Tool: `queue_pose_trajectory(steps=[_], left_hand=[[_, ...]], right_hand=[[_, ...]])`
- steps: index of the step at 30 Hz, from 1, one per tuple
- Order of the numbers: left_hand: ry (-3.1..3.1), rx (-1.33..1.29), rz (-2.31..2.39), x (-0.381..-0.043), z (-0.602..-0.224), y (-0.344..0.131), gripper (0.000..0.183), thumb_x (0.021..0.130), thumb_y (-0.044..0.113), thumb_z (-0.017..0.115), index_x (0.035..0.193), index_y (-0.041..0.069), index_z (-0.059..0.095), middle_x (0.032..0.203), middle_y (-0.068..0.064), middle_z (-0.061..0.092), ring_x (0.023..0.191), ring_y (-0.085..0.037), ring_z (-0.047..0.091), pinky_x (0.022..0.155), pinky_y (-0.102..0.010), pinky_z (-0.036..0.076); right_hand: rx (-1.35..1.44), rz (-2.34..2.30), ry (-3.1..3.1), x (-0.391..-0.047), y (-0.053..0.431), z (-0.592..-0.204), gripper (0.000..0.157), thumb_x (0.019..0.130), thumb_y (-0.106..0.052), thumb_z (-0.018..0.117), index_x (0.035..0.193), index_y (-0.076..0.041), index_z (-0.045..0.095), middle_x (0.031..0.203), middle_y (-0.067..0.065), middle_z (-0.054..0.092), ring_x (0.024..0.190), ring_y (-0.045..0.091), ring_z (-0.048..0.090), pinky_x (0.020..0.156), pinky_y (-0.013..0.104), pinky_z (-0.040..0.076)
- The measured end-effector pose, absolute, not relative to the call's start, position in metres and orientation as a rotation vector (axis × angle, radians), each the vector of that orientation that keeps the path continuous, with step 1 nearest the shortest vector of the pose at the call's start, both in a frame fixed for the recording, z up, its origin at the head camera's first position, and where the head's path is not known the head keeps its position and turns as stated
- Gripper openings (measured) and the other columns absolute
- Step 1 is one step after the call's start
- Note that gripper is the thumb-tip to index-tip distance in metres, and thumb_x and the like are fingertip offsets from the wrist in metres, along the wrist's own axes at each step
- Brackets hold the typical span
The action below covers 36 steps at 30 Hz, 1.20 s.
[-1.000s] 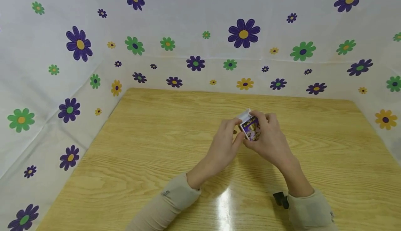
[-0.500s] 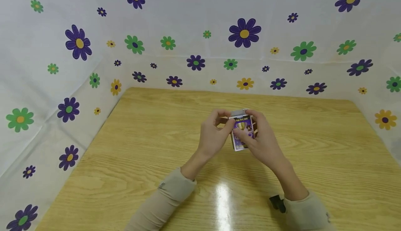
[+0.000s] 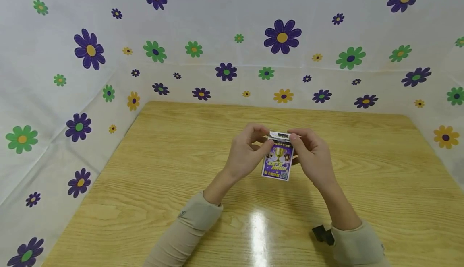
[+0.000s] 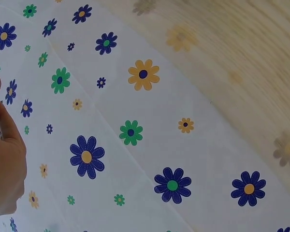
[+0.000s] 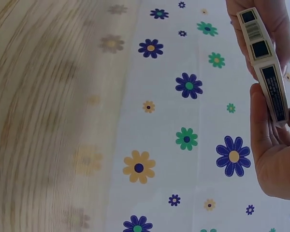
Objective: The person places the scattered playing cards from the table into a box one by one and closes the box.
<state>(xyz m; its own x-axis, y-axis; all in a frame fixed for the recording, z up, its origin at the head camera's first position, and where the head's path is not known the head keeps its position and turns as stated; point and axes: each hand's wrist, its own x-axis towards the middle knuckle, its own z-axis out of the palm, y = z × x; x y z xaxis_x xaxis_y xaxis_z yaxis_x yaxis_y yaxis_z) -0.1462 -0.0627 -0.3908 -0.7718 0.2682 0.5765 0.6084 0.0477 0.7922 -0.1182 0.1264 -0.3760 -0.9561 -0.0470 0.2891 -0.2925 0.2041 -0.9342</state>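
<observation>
A small playing card box (image 3: 277, 162) is held up over the table by both hands. Its purple printed face, with a gold trophy, is turned up, and a narrow white flap (image 3: 274, 134) lies along its far end. My left hand (image 3: 243, 154) pinches the far left corner, thumb on the printed face. At the far right corner my right hand (image 3: 316, 158) pinches it, thumb near the flap. In the right wrist view the narrow side of the box (image 5: 273, 89) shows dark panels and a barcode. Only part of my left hand (image 4: 7, 166) appears in the left wrist view.
The wood-grain table (image 3: 174, 162) extends around the hands. A white cloth with flowers (image 3: 217, 29) stands behind it and along both sides. A small black piece (image 3: 322, 234) sticks out by the right cuff.
The box has turned from tilted to nearly straight, and its printed face shows more fully. The right hand has shifted from covering the face to the far right corner. The flap has tipped over.
</observation>
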Motion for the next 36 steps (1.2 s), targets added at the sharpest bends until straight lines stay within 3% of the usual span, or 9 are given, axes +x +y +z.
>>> queue_pose_trajectory(steps=[9,18,27,36], left_hand=[[-2.054,-1.035,-1.688,-0.148,-0.393,-0.062,0.022,0.095,0.0,0.062,0.116,-0.004,0.066,0.108,-0.018,0.07,0.085,-0.027,0.07,0.063,-0.027,0.06],[-2.059,-1.063,-1.599,-0.146,-0.394,-0.059,0.024,0.095,0.001,0.063,0.117,-0.006,0.068,0.11,-0.019,0.071,0.086,-0.021,0.071,0.064,-0.023,0.059],[-2.079,-0.957,-1.711,-0.144,-0.39,-0.062,0.023,0.093,0.001,0.065,0.115,-0.006,0.068,0.11,-0.019,0.071,0.087,-0.027,0.069,0.065,-0.028,0.06],[-2.035,-0.967,-1.727,-0.145,-0.391,-0.062,0.021,0.092,0.0,0.066,0.111,-0.006,0.07,0.106,-0.019,0.071,0.083,-0.02,0.07,0.062,-0.028,0.06]], right_hand=[[0.178,1.869,-2.307,-0.118,0.129,-0.373,0.032,0.101,-0.024,0.056,0.116,0.002,0.065,0.086,0.01,0.07,0.065,0.016,0.069,0.059,0.033,0.06],[0.029,1.903,-2.322,-0.117,0.128,-0.37,0.031,0.101,-0.025,0.058,0.115,0.002,0.065,0.082,0.004,0.069,0.064,0.018,0.068,0.059,0.034,0.06],[0.293,1.87,-2.288,-0.12,0.133,-0.373,0.029,0.101,-0.021,0.058,0.112,0.004,0.065,0.085,0.004,0.068,0.065,0.017,0.068,0.058,0.033,0.06],[0.369,1.891,-2.3,-0.122,0.139,-0.372,0.03,0.101,-0.02,0.057,0.11,0.007,0.065,0.083,-0.001,0.068,0.065,0.017,0.069,0.058,0.036,0.06]])
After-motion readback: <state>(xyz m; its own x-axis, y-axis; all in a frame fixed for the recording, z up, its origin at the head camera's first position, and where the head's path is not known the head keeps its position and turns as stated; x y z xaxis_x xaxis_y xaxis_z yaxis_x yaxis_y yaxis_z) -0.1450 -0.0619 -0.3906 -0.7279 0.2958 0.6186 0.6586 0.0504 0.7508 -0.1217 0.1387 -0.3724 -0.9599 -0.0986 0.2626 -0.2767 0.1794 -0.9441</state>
